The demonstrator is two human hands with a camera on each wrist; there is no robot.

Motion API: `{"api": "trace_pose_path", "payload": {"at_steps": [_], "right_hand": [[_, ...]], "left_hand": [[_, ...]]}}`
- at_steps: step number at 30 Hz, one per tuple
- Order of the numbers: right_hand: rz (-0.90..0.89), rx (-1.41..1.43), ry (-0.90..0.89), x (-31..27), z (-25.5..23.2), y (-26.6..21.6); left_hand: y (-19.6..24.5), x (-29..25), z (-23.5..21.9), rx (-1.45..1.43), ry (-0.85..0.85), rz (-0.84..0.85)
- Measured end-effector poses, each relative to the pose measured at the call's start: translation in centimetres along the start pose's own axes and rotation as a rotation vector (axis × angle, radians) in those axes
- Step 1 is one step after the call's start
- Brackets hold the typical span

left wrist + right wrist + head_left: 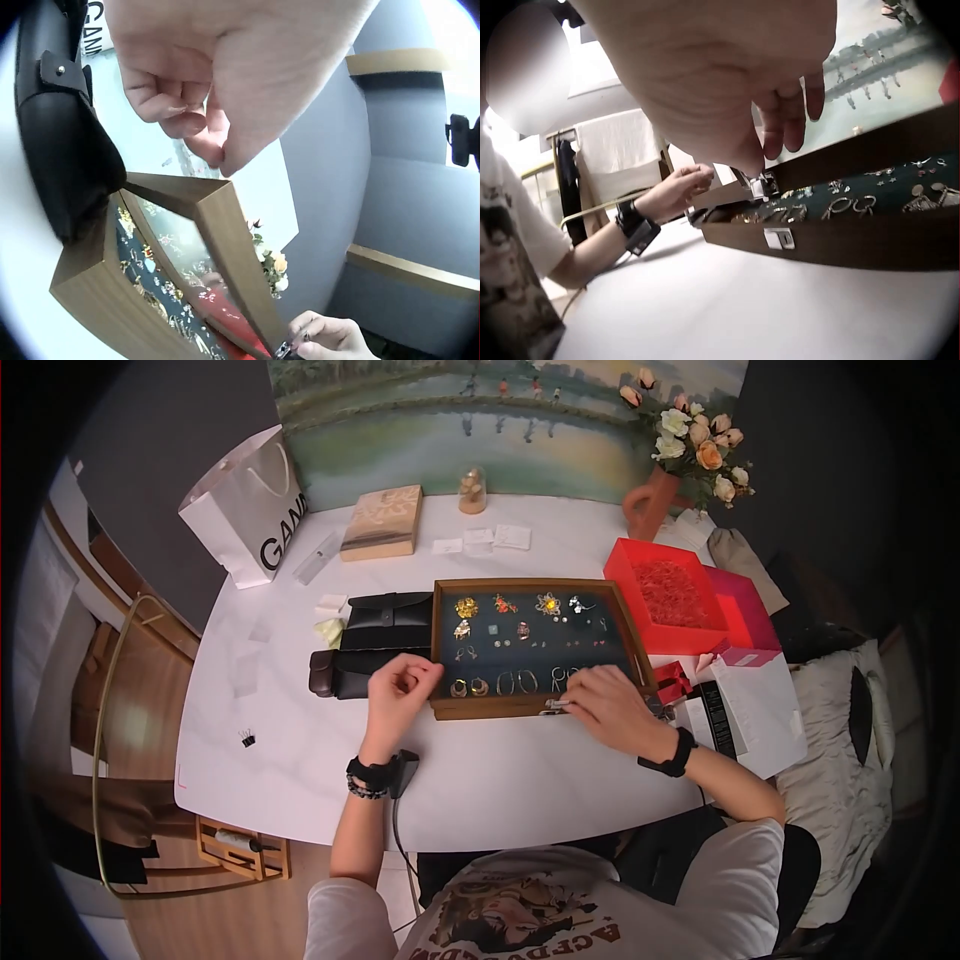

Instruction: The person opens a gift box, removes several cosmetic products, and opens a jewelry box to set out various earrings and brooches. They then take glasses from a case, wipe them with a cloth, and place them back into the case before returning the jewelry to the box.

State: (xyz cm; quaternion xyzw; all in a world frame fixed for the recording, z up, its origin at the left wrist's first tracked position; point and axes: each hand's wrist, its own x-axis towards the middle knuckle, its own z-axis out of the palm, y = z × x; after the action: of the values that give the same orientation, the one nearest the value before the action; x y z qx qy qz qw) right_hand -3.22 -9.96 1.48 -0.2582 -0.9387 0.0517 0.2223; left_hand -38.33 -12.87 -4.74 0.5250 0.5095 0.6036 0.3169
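Note:
A wooden jewelry display case (480,710) lies on the white table, its glass-topped lid (244,270) raised a little off the base. Brooches (547,603), earrings and hoops sit in rows on the dark lining. At the lid's front right, my right hand (618,710) pinches the metal latch (763,186); the lower latch plate (780,238) on the base is bare. My left hand (403,685) has curled fingers, with thumb and fingertips right at the lid's front left corner. I cannot tell whether they grip it.
Black cases (385,622) lie against the left side. A red box (665,615) with shredded filler stands at the right, beside a flower vase (655,500). Behind are a book (385,525), a glass dome (472,492) and a white paper bag (235,510).

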Motion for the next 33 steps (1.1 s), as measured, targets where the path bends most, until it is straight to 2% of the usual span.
{"api": "trace_pose_path", "payload": {"at_steps": [2,4,6,8,10,11,12,14,18,20,21,24,26,27,29,30,32,33], "right_hand": [[-0.043,-0.059,-0.034,-1.0,1.1,0.1],[-0.022,-0.042,-0.118,-1.4,1.9,0.3],[0.013,0.041,-0.113,0.0,0.3,-0.4],[0.051,0.129,-0.110,1.6,-0.3,0.0],[0.368,0.308,-0.235,3.1,-0.5,1.1],[0.417,0.370,-0.307,3.1,0.2,2.1],[0.415,0.371,-0.306,3.2,0.6,2.8],[0.433,0.449,-0.529,3.7,1.2,3.8],[0.406,0.554,-0.552,3.5,2.0,5.0],[0.470,0.751,-0.570,3.1,2.6,5.6],[0.463,0.753,-0.575,3.1,2.6,5.6],[0.460,0.667,-0.594,3.1,1.8,4.8],[0.401,0.407,-0.568,3.4,1.5,3.8],[0.402,0.408,-0.567,3.2,1.7,3.7],[0.244,0.269,-0.465,2.4,2.1,3.5],[0.250,0.268,-0.462,2.0,2.7,3.2],[0.171,-0.042,-0.306,1.4,4.1,2.2],[0.173,-0.041,-0.303,1.3,4.1,2.1]], "left_hand": [[0.7,-0.5,0.5,0.160,-0.212,-0.092],[0.4,-0.7,0.8,0.225,-0.242,-0.133],[0.2,-0.7,0.6,0.251,-0.359,-0.118],[0.7,-0.7,0.8,0.271,-0.362,-0.125],[0.8,-0.6,0.8,0.287,-0.365,-0.131],[0.7,-0.6,0.7,0.285,-0.377,-0.130],[0.6,-0.5,0.6,0.282,-0.389,-0.127],[0.5,-0.6,0.7,0.269,-0.380,-0.155],[1.2,-0.8,0.8,0.236,-0.380,-0.199],[1.0,-0.8,0.8,0.227,-0.374,-0.200],[1.0,-0.8,0.7,0.217,-0.376,-0.196],[1.2,-0.7,0.7,0.231,-0.385,-0.189],[0.9,-0.7,0.6,0.233,-0.383,-0.195],[0.9,-0.7,0.7,0.233,-0.385,-0.197],[1.1,-0.6,0.8,0.244,-0.381,-0.198],[1.2,-0.7,0.9,0.254,-0.373,-0.201],[1.2,-0.6,0.9,0.264,-0.382,-0.200],[1.1,-0.6,0.9,0.273,-0.381,-0.200]]}}
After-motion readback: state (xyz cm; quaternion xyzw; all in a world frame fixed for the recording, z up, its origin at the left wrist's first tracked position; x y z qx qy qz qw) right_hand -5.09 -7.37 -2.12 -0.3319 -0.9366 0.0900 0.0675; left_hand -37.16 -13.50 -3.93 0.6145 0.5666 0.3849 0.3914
